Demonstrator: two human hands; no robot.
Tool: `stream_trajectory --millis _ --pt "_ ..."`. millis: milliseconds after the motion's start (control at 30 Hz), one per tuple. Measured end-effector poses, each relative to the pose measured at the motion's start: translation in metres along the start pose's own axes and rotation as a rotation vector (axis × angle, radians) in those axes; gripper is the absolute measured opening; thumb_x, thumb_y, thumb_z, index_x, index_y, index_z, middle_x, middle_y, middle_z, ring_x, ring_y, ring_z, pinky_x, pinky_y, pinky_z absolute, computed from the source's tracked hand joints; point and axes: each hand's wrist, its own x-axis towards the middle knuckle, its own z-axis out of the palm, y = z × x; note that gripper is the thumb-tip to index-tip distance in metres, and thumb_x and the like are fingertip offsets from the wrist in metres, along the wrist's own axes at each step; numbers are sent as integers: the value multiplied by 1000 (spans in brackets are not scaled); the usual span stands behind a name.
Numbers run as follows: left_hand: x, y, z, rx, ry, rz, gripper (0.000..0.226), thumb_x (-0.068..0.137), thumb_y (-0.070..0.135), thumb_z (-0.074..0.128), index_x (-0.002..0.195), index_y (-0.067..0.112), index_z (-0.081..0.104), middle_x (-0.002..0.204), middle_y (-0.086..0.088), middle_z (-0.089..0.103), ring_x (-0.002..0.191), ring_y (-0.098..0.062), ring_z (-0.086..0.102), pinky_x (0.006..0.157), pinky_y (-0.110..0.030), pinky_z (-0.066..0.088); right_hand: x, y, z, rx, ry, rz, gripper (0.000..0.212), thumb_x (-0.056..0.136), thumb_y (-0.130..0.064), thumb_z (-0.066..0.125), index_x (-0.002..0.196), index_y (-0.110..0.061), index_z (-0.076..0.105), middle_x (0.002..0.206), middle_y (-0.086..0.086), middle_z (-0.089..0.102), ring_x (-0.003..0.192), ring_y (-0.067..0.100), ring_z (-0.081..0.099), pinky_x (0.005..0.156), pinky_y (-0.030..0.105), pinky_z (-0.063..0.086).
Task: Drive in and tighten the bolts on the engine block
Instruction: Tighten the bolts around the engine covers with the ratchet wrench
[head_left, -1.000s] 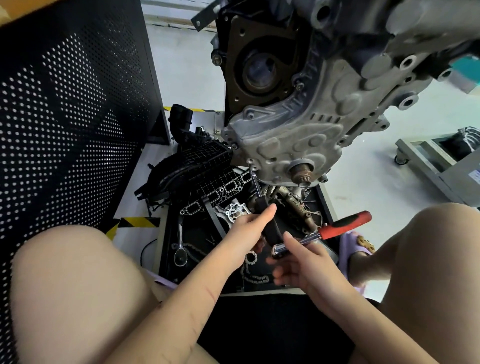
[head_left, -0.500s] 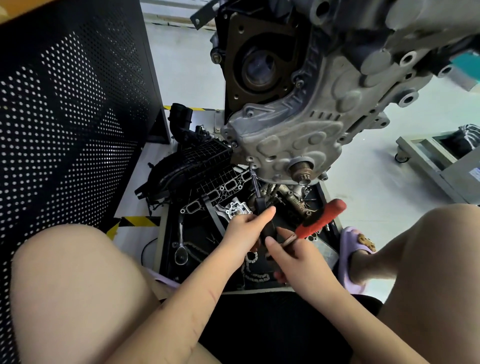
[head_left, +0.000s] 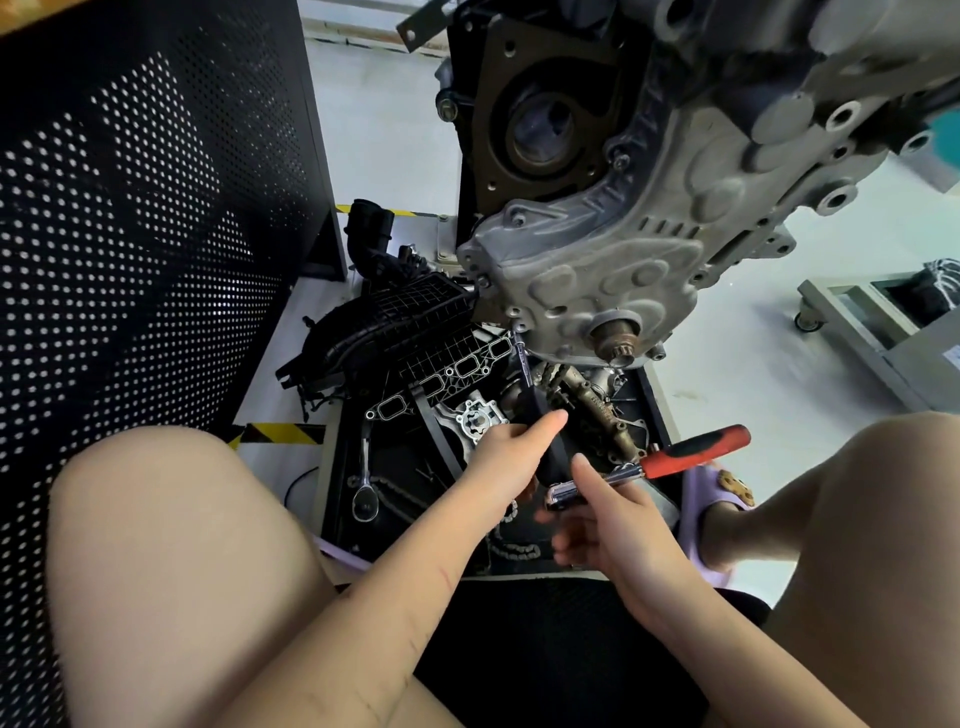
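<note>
Left hand (head_left: 511, 457) holds the black-handled extension driver (head_left: 540, 415) on a lower bolt; right hand (head_left: 605, 512) grips the red-handled chrome ratchet (head_left: 649, 467), probably mid-tightening; next, swing again.

Red-handled ratchet (head_left: 649, 467), grey engine block (head_left: 623, 260), yellow-black striped tape (head_left: 280, 434).

I could read no text, label, brand or number anywhere. The only sign was the yellow-and-black hazard striping (head_left: 280, 433) on the floor beside my left knee.
</note>
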Motion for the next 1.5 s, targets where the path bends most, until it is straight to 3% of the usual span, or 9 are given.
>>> stream_trajectory --millis 133,233,333,500,733,933,1200,1367,1500 --pt "-1 -2 1 13 14 15 35 81 52 58 62 24 51 65 5 52 58 -7 48 56 -20 37 -2 1 3 -249 87 -141 34 93 -33 50 73 -8 60 55 4 64 35 10 49 38 21 41" --pt "-4 -1 2 34 16 45 40 78 51 63 80 11 67 82 -9 66 81 -26 63 76 -32 48 -4 -3 3 -789 126 -425 31 92 -38 49 85 -9 58 63 4 62 52 19 59 50 29 44" --pt "-4 2 0 85 29 84 52 63 56 60 69 5 64 61 -5 55 70 -23 54 66 -28 40 -3 -5 6 -1228 173 -565 29 94 -43 40 96 -16 49 67 2 55 72 30 60 60 34 41" --pt "-3 4 -4 178 43 96 39 82 48 59 60 16 55 64 1 56 75 -24 58 63 -26 40 -2 -5 7 -881 79 -504 24 94 -35 45 82 -17 56 53 -7 50 48 6 45 52 20 37" --pt "-5 11 -11 228 -38 70 40 83 53 54 61 19 51 54 3 49 49 -14 50 48 -20 38 -5 -1 11 60 112 -20 25 94 -24 51 77 -6 54 54 10 65 36 11 51 36 22 44" --pt "-7 9 -8 354 -27 125 37 82 45 54 60 15 50 49 3 43 51 -17 46 55 -26 37 -5 -1 11 -63 126 -69 26 93 -27 52 79 -5 56 50 7 64 35 10 49 35 21 43" --pt "-5 6 -5 398 24 163 42 83 43 55 53 16 43 52 3 42 51 -14 42 47 -25 29 1 -3 1 -981 163 -594 9 92 -26 52 84 -22 53 65 -2 61 63 15 59 65 33 46" --pt "-9 9 -8 238 -8 125 36 80 47 59 57 19 54 52 6 48 53 -12 47 50 -24 34 -1 -5 6 -520 95 -393 13 95 -21 50 87 -17 60 53 -9 61 42 3 53 41 17 41" --pt "-15 16 -7 54 -70 47 39 78 56 60 61 22 58 53 10 52 54 -9 49 51 -23 38 -4 -8 8 -40 96 -191 25 96 -21 46 77 -9 58 50 2 59 39 12 50 34 21 38"
